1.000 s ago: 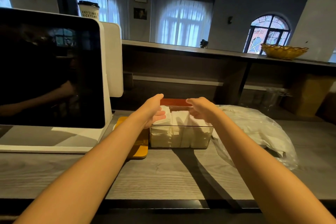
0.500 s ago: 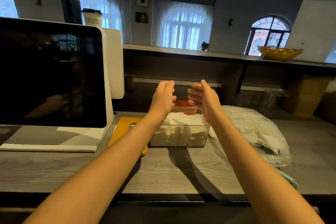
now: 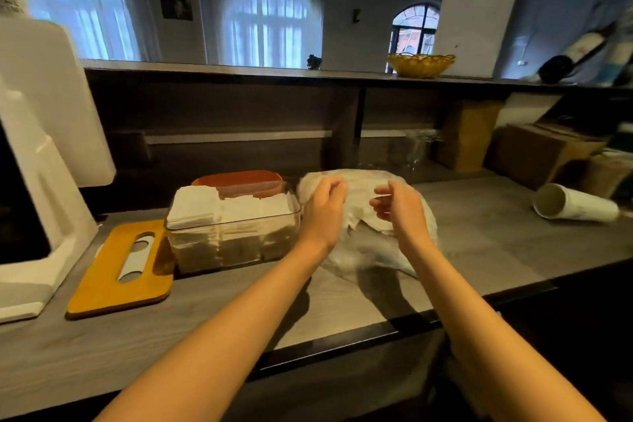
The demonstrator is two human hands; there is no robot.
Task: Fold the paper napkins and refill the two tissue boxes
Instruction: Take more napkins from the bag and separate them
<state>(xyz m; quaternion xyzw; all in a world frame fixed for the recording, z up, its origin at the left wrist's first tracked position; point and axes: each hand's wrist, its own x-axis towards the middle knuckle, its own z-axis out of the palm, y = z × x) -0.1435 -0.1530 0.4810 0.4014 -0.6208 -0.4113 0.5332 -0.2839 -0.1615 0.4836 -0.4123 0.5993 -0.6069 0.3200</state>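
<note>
Napkins [image 3: 219, 207] fill the clear tissue box [image 3: 233, 240] at frame centre-left; both hands, left hand [image 3: 323, 204] and right hand [image 3: 399, 207], fingers loosely curled and apart, hover at the plastic bag [image 3: 363, 250]: best draw a few sheets squarely.

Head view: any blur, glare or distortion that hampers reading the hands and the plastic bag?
Head view: wide-angle bending of the shelf line; bright windows behind, dim counter; left hand and right hand slightly soft over the pale plastic bag, so grip is unclear; forearms cast shadows.
</note>
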